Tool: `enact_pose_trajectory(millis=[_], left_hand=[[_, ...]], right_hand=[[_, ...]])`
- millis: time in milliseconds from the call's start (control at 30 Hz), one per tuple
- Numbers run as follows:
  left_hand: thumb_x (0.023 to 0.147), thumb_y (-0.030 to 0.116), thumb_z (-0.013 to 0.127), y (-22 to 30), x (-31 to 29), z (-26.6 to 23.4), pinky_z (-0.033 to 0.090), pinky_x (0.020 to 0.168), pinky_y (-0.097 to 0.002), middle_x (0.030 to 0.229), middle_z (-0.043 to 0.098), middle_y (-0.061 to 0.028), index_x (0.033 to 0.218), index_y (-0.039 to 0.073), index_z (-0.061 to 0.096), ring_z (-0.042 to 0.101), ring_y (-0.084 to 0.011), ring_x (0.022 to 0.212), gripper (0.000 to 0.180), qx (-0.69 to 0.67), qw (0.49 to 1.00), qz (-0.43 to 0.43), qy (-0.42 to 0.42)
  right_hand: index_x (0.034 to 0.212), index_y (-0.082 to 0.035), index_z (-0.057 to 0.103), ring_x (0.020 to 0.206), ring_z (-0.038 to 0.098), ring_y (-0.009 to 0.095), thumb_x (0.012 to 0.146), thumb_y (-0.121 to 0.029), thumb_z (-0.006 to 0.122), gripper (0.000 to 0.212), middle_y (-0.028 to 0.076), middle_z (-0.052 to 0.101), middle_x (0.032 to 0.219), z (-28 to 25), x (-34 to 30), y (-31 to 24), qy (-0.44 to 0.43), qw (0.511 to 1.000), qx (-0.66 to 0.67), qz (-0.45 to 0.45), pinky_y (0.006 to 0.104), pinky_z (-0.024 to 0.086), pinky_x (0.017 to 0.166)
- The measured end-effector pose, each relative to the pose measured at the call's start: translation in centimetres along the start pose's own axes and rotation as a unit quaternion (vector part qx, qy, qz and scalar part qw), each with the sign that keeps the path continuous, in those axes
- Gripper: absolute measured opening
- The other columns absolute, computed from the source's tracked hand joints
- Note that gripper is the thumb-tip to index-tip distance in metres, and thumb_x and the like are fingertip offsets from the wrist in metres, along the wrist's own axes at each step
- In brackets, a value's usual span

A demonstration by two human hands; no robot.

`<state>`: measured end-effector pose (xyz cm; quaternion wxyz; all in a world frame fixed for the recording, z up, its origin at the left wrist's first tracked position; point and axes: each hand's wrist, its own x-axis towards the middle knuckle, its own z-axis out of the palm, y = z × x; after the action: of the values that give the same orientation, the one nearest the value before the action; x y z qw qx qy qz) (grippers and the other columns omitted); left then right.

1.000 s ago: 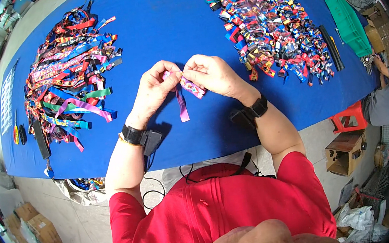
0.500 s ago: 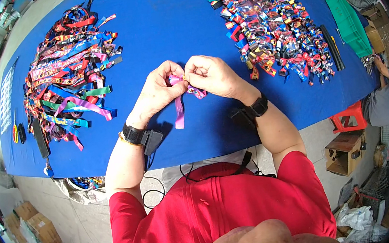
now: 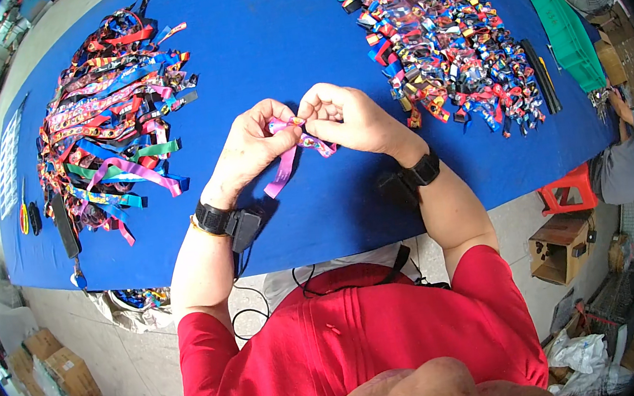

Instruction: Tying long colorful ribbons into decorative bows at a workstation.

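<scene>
Left hand [image 3: 256, 141] and right hand [image 3: 356, 125] tight on pink ribbon [image 3: 282, 174] (its print illegible).

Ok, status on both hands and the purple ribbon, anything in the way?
Left hand pinching purple ribbon, right hand touching it. One end hanging loose. Left ribbon pile and right ribbon pile both apart from the hands.

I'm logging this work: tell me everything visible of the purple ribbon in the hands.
The ribbon is a flat, fabric-looking strip, pinkish purple, with multicoloured print on part of it. The left hand and right hand pinch it, hiding how it folds. One tail slants toward the lower left, over the blue table.
</scene>
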<state>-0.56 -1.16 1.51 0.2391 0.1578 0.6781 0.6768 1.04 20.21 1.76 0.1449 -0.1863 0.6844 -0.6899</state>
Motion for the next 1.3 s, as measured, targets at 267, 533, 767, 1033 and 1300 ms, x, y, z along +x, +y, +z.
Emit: enact_pose_trajectory(millis=[267,533,767,1033,1300], left_hand=[[0.088,0.008,0.071,-0.1,0.0,0.0,0.044,0.063,-0.0193,0.084,0.064,0.0012,0.094,0.004,0.06,0.055,-0.0031,0.073,0.013,-0.019,1.0,0.004,-0.003],[0.087,0.004,0.07,-0.1,0.0,-0.1,0.048,0.068,-0.0198,0.087,0.064,0.0005,0.099,0.004,0.059,0.059,-0.0046,0.076,0.017,-0.002,1.0,-0.011,-0.019],[0.086,0.003,0.069,0.6,-0.2,0.1,0.048,0.067,-0.0199,0.086,0.064,0.0005,0.098,0.005,0.058,0.059,-0.0044,0.075,0.016,-0.004,1.0,-0.017,-0.012],[0.087,0.004,0.069,0.2,-0.1,0.1,0.048,0.067,-0.0205,0.086,0.064,0.0002,0.098,0.005,0.059,0.058,-0.0048,0.074,0.016,-0.005,1.0,-0.007,-0.012],[0.087,0.006,0.071,0.4,-0.1,0.3,0.047,0.066,-0.021,0.084,0.064,-0.0001,0.097,0.004,0.059,0.058,-0.0049,0.073,0.016,-0.01,1.0,-0.01,-0.012]], right_hand=[[0.097,-0.002,0.058,0.071,0.056,0.003,0.093,-0.002,0.061,0.006,-0.002,0.061,0.08,0.2,0.0,0.1,0.014,0.998,-0.059,0.019,0.02,0.047,0.062],[0.09,-0.003,0.057,0.065,0.052,0.002,0.087,-0.002,0.064,0.007,-0.004,0.056,0.074,0.1,-0.1,-0.3,0.066,0.98,-0.183,-0.03,0.0206,0.044,0.058],[0.086,-0.003,0.055,0.067,0.062,0.02,0.081,-0.009,0.069,0.015,0.009,0.06,0.075,0.4,-0.1,-1.2,0.125,0.947,-0.281,-0.088,0.032,0.051,0.062],[0.09,-0.002,0.058,0.07,0.056,0.007,0.087,-0.002,0.063,0.006,0.002,0.061,0.081,0.4,0.0,-0.5,0.068,0.981,-0.171,-0.058,0.0237,0.046,0.062],[0.091,-0.001,0.059,0.07,0.057,0.009,0.088,-0.003,0.063,0.006,0.003,0.061,0.081,0.1,0.0,-0.2,0.059,0.972,-0.221,-0.063,0.0253,0.047,0.064]])
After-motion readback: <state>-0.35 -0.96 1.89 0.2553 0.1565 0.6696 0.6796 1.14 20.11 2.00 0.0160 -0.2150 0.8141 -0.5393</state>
